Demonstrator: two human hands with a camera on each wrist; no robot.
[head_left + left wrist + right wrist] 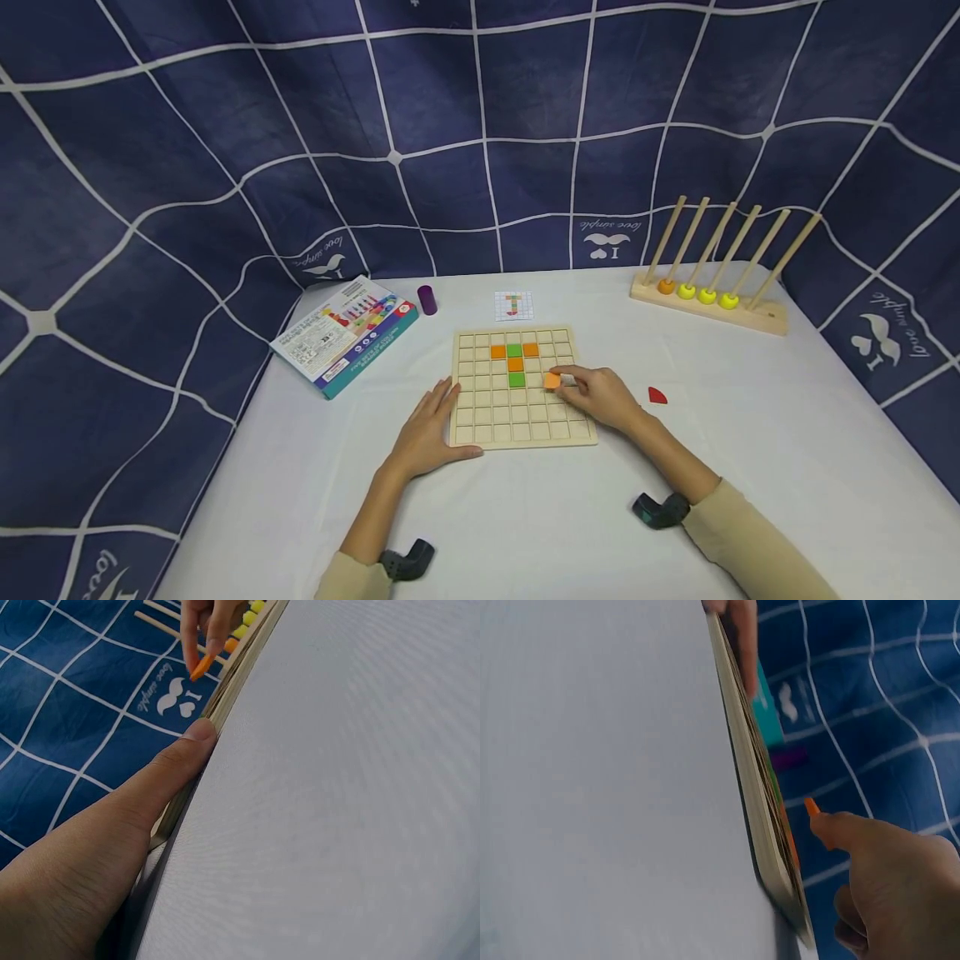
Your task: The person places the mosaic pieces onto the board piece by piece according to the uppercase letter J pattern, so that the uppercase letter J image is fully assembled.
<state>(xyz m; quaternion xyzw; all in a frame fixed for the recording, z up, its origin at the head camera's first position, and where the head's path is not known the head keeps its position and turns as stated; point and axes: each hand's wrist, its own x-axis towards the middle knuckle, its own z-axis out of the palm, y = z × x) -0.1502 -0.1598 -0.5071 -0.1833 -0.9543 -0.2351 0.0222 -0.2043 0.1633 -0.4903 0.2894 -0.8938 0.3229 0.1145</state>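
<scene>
A wooden grid board (491, 414) lies on the white table. Orange tiles (498, 352) and green tiles (517, 380) fill several of its cells, in a T-like shape in the upper middle. My right hand (600, 396) pinches an orange square tile (552, 381) between thumb and fingers, over the board's right half; in the right wrist view the orange tile (811, 806) shows edge-on above the board. My left hand (426, 433) rests at the board's lower left corner, fingers straight along the left side and thumb stretched along the near edge.
A small card (513, 305) with a coloured grid pattern lies beyond the board. Farther left are a purple cylinder (427, 300) and a game box (345, 333). A rack with upright pegs (708, 304) and beads stands back right. A red quarter-circle piece (657, 395) lies right of my right hand.
</scene>
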